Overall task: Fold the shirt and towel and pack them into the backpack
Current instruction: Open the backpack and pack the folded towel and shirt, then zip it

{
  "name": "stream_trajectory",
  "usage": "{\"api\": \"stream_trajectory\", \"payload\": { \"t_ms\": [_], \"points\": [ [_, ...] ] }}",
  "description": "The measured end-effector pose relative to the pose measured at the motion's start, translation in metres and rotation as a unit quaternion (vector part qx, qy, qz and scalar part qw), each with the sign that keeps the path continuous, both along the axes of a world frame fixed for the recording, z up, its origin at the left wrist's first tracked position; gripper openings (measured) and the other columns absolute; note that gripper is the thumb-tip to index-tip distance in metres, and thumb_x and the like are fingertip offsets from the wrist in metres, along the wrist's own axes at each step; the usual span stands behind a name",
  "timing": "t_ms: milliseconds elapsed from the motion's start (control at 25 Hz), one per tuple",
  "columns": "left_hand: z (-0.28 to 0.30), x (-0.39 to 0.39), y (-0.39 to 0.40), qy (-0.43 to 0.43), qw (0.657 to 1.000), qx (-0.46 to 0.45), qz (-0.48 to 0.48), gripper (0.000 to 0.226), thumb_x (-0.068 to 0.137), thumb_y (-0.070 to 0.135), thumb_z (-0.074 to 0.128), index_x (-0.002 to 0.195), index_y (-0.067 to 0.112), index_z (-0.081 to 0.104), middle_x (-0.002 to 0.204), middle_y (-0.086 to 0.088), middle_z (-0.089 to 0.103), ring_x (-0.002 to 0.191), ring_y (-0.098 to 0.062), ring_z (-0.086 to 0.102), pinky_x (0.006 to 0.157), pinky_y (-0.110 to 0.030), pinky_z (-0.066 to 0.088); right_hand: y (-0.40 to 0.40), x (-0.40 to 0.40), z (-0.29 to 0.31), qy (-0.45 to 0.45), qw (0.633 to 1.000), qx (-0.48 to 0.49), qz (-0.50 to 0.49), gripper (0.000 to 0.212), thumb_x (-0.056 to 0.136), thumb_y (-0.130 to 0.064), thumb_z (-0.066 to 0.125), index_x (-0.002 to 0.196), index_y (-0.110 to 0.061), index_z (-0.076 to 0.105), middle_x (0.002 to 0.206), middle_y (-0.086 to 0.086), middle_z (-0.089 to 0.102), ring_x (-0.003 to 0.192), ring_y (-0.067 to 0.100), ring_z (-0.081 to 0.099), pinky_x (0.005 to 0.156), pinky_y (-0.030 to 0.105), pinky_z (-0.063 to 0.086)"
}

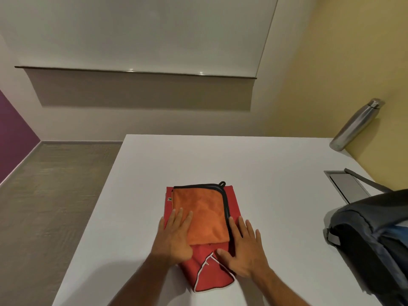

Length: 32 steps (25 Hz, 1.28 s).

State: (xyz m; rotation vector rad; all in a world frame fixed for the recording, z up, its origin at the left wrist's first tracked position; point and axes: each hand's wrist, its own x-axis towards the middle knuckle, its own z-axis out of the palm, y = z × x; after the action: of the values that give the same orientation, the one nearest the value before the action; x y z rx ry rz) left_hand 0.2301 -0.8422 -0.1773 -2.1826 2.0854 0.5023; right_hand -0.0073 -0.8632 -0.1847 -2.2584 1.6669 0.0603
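Both my hands lie flat, fingers straight: left hand point(175, 236) and right hand point(241, 250) press the folded orange towel point(204, 215) stacked on the folded red shirt point(209, 272) on the white table point(276, 173); the backpack point(375, 239) sits well apart, right.

The towel point(202, 215) under my fingers is plain orange with a black bound edge and a black loop at one corner. The shirt point(210, 270) beneath it is red, its collar trimmed in white and black, with a tiny green mark near the far left edge. The table point(276, 195) is white. The backpack point(375, 235) is dark grey with a blue panel and a pale grey strap. The bottle point(355, 125) is bare silver steel. Behind, the walls are yellow, off-white and purple.
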Motion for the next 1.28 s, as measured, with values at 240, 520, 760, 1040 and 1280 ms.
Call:
{"api": "stream_trajectory", "payload": {
  "t_ms": [240, 520, 760, 1040, 1280],
  "points": [
    [0.014, -0.06, -0.008, 0.034, 0.99, -0.119, -0.066, 0.088, 0.081, 0.07, 0.039, 0.153, 0.021, 0.026, 0.158, -0.009, 0.029, 0.143, -0.033, 0.035, 0.115, -0.054, 0.026, 0.013, -0.063, 0.025, 0.023, 0.992, -0.083, -0.09, 0.096, 0.076, -0.09, 0.005, 0.151, -0.034, -0.018, 0.159, 0.001, -0.022, 0.148, 0.026, -0.02, 0.119, 0.052, -0.013],
    [0.037, -0.198, -0.016, 0.1, 0.97, -0.121, -0.187, 0.097, 0.078, 0.086, 0.004, 0.155, 0.029, -0.011, 0.162, -0.003, -0.014, 0.151, -0.026, -0.008, 0.12, -0.049, 0.001, 0.06, -0.213, 0.054, 0.1, 0.957, -0.119, -0.245, 0.097, 0.076, -0.089, -0.002, 0.152, -0.03, -0.013, 0.163, 0.006, -0.012, 0.149, 0.026, -0.018, 0.12, 0.055, -0.007],
    [0.042, -0.326, -0.005, 0.136, 0.951, -0.114, -0.254, 0.106, 0.058, 0.094, -0.011, 0.146, 0.037, -0.031, 0.157, 0.005, -0.034, 0.146, -0.021, -0.027, 0.115, -0.044, -0.018, 0.106, -0.353, 0.07, 0.134, 0.907, -0.107, -0.385, 0.097, 0.078, -0.086, 0.002, 0.156, -0.027, -0.008, 0.164, 0.007, -0.009, 0.15, 0.025, -0.015, 0.119, 0.056, -0.006],
    [0.037, -0.464, 0.013, 0.246, 0.946, -0.047, -0.208, 0.104, 0.081, 0.08, 0.042, 0.156, 0.025, -0.003, 0.166, 0.0, 0.0, 0.151, -0.02, 0.005, 0.122, -0.042, 0.017, 0.141, -0.52, 0.071, 0.049, 0.841, -0.078, -0.532, 0.1, 0.082, -0.083, 0.027, 0.156, -0.019, 0.007, 0.163, 0.009, 0.013, 0.148, 0.03, 0.016, 0.116, 0.052, 0.021],
    [0.043, -0.534, 0.041, 0.366, 0.931, 0.002, -0.009, 0.116, 0.074, 0.074, 0.062, 0.156, 0.027, -0.005, 0.162, 0.001, 0.003, 0.144, -0.03, 0.024, 0.112, -0.047, 0.036, 0.137, -0.594, 0.052, -0.122, 0.775, -0.065, -0.617, 0.071, 0.09, -0.051, 0.058, 0.135, 0.001, 0.041, 0.134, 0.027, 0.053, 0.121, 0.043, 0.051, 0.098, 0.045, 0.043]
  ]
}}
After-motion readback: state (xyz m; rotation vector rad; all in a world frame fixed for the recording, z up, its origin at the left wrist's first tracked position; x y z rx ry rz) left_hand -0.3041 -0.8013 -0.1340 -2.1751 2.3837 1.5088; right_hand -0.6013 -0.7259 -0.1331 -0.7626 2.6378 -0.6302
